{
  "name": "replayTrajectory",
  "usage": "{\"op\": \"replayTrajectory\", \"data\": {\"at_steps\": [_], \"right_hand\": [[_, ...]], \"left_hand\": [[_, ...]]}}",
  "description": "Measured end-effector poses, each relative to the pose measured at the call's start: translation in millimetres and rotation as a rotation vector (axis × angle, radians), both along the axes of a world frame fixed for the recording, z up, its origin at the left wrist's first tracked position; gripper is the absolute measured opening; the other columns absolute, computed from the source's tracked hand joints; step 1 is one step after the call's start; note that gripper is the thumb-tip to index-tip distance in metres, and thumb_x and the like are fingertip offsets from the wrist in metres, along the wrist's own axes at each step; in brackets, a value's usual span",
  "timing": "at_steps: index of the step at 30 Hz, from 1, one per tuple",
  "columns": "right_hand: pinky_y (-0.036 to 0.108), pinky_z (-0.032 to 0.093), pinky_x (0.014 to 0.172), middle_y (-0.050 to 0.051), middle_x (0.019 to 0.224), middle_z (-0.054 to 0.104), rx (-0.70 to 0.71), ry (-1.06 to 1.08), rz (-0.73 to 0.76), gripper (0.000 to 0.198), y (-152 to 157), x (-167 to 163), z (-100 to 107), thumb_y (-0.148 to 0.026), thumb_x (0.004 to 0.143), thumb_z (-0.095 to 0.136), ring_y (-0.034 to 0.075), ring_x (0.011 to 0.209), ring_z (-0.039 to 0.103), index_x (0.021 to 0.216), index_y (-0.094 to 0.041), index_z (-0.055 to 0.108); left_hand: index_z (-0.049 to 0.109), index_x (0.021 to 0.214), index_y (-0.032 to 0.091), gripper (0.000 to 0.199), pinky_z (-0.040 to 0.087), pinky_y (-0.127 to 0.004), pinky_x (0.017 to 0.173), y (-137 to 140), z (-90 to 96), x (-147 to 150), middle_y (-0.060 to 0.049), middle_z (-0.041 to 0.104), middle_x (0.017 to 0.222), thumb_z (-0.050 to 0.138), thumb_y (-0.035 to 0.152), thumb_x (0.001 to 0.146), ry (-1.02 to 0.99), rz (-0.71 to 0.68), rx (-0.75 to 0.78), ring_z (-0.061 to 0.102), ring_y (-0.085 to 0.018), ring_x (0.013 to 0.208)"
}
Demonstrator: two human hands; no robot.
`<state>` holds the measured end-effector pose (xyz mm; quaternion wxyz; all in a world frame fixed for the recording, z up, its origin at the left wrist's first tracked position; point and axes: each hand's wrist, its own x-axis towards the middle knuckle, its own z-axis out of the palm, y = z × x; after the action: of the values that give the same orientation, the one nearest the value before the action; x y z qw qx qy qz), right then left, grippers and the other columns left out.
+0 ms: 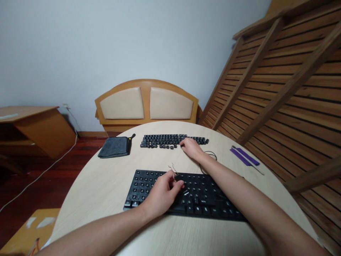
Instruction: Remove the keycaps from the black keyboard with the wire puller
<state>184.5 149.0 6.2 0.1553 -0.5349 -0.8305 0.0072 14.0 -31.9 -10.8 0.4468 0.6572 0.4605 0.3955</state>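
From where I stand, there are two bare hands at work over one round, pale counter (98,185). One black keyboard (170,211) lies near the person, many of its sockets uncapped; two seated keys show at its near left corner, with more along the near edge and toward the right. The left hand (162,192) is over it, thumb and finger closed on one wire tool (176,175) whose two thin ends poke up past the fingers. Beyond the keyboard, keycaps (160,138) stand in several close rows, too small and many for me to count. The right hand (191,147) is among them, narrow, fingertips at a black cap; whether it is pinched or only touched, I can't tell. One black cable (212,152) curls beside that wrist.

Off to the right are two purple strips (247,156) side by side, a thin rod poking out. At the left sits one dark grey bundle (115,146), either pouch or folded cloth. One wooden desk (39,121) has an open compartment, its inside too dark to read.
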Motion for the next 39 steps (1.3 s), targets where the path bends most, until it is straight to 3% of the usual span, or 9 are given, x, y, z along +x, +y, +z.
{"op": "replayTrajectory", "data": {"at_steps": [9, 13, 19, 26, 39], "right_hand": [[0.025, 0.04, 0.097, 0.01, 0.114, 0.069, 0.036, 0.001, 0.033, 0.036, -1, -9, -10, -0.005, 0.084, 0.052, 0.02, 0.108, 0.061, 0.114, -0.014, 0.071], [0.031, 0.04, 0.097, 0.012, 0.115, 0.065, 0.079, -0.002, 0.058, 0.033, -6, -12, -7, -0.013, 0.085, 0.058, 0.024, 0.108, 0.056, 0.116, -0.013, 0.068], [0.037, 0.038, 0.095, 0.01, 0.116, 0.062, 0.124, -0.024, 0.126, 0.027, -9, -26, -3, -0.029, 0.086, 0.064, 0.026, 0.111, 0.048, 0.111, -0.019, 0.07], [0.038, 0.037, 0.09, 0.01, 0.109, 0.064, 0.14, -0.024, 0.105, 0.016, -2, -33, -7, -0.027, 0.087, 0.064, 0.027, 0.108, 0.048, 0.096, -0.019, 0.073], [0.037, 0.035, 0.092, 0.008, 0.11, 0.063, 0.175, -0.003, 0.142, 0.021, 1, -40, -11, -0.033, 0.087, 0.065, 0.025, 0.108, 0.047, 0.101, -0.019, 0.069]], "left_hand": [[0.057, 0.084, 0.017, 0.019, 0.042, -0.029, 0.066, 1, 2.1, 0, -0.002, 0.062, 0.074, 0.056, 0.034, 0.092, -0.006, 0.007, -0.004, 0.056, -0.017, 0.069], [0.056, 0.084, 0.017, 0.019, 0.042, -0.029, 0.066, 2, 0.3, 1, -0.003, 0.063, 0.075, 0.056, 0.034, 0.092, -0.009, 0.011, -0.008, 0.056, -0.017, 0.069], [0.056, 0.084, 0.017, 0.019, 0.042, -0.029, 0.065, 2, -0.9, 1, -0.003, 0.064, 0.075, 0.057, 0.035, 0.092, -0.01, 0.013, -0.005, 0.056, -0.017, 0.068], [0.056, 0.082, 0.017, 0.019, 0.04, -0.028, 0.064, 2, 1.2, 0, 0.0, 0.059, 0.071, 0.057, 0.034, 0.091, -0.024, 0.01, -0.017, 0.053, -0.016, 0.067], [0.054, 0.082, 0.017, 0.019, 0.04, -0.029, 0.065, 2, 4.4, 1, -0.001, 0.059, 0.072, 0.056, 0.033, 0.091, -0.013, 0.012, -0.022, 0.053, -0.016, 0.067]]}}
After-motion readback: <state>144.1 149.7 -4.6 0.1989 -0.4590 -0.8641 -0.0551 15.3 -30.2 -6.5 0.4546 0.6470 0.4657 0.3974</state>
